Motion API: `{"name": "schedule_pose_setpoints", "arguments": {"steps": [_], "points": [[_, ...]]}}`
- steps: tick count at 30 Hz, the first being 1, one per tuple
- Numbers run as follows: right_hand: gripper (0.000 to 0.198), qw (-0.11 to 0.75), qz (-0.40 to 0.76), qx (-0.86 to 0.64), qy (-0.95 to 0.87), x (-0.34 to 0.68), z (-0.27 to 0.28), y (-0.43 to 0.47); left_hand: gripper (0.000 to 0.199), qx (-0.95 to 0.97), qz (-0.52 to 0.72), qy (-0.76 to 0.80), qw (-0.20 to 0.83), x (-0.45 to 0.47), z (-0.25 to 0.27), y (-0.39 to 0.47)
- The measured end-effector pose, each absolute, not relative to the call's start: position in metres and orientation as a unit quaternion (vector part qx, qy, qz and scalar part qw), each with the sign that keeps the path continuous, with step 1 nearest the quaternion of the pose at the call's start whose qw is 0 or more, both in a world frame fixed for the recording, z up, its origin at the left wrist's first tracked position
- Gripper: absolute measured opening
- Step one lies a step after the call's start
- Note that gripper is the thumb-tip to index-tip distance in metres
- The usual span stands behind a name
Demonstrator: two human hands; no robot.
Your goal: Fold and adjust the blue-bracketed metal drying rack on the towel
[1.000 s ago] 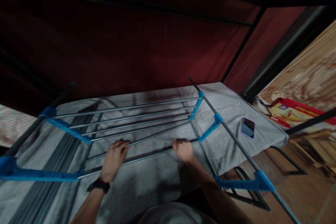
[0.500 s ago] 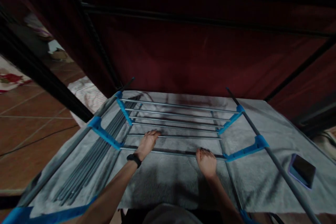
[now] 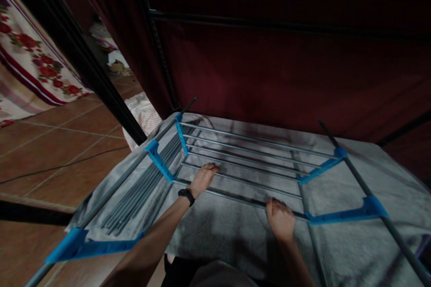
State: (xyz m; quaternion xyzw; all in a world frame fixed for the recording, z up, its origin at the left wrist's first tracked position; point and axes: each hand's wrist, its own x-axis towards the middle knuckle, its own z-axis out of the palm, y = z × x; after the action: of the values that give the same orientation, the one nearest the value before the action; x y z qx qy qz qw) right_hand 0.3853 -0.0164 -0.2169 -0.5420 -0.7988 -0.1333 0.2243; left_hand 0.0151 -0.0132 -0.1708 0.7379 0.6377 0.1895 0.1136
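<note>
A metal rack [image 3: 249, 152] of grey rods with blue plastic brackets stands over a table covered by a grey towel [image 3: 218, 233]. My left hand [image 3: 204, 178], with a black watch on its wrist, reaches forward and curls its fingers over one of the middle rods. My right hand [image 3: 280, 219] grips the nearest rod [image 3: 235, 198] from above, close to the right blue bracket [image 3: 346, 215]. Several loose grey rods [image 3: 144, 188] lie in a bundle on the towel at the left, under the rack's left rail.
A dark red cloth wall [image 3: 286, 67] with black frame bars rises right behind the table. Terracotta floor tiles [image 3: 50, 157] lie to the left, with a flowered cloth [image 3: 30, 67] hanging beyond a black post. A striped cloth [image 3: 144, 116] lies near the table's far left corner.
The view has swung left, so the phone at the right has left the picture and more floor shows. My left hand has moved forward to a farther rod. My right hand stays on the nearest rod.
</note>
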Motion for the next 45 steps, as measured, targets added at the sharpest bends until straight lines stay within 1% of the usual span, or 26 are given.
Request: {"name": "schedule_pose_setpoints", "arguments": {"steps": [6, 13, 23, 29, 35, 40, 45], "points": [[0.045, 0.229, -0.134, -0.541, -0.798, 0.385, -0.216, -0.016, 0.026, 0.734, 0.205, 0.638, 0.111, 0.015, -0.175, -0.014], [0.044, 0.233, -0.123, -0.538, -0.801, 0.387, -0.218, -0.016, 0.02, 0.736, 0.2, 0.636, 0.118, 0.017, -0.172, -0.017], [0.04, 0.219, -0.113, -0.546, -0.801, 0.382, -0.215, -0.017, 0.026, 0.747, 0.213, 0.618, 0.119, 0.014, -0.173, -0.017], [0.036, 0.221, -0.142, -0.559, -0.786, 0.373, -0.207, -0.017, 0.027, 0.768, 0.26, 0.579, 0.082, 0.002, -0.189, -0.007], [0.035, 0.224, -0.133, -0.569, -0.78, 0.37, -0.205, -0.016, 0.032, 0.776, 0.245, 0.571, 0.104, -0.004, -0.193, -0.002], [0.033, 0.225, -0.119, -0.576, -0.777, 0.369, -0.206, -0.015, 0.032, 0.769, 0.25, 0.58, 0.102, -0.004, -0.191, -0.001], [0.035, 0.229, -0.105, -0.579, -0.775, 0.369, -0.207, -0.015, 0.037, 0.768, 0.24, 0.585, 0.1, -0.005, -0.191, -0.001]]}}
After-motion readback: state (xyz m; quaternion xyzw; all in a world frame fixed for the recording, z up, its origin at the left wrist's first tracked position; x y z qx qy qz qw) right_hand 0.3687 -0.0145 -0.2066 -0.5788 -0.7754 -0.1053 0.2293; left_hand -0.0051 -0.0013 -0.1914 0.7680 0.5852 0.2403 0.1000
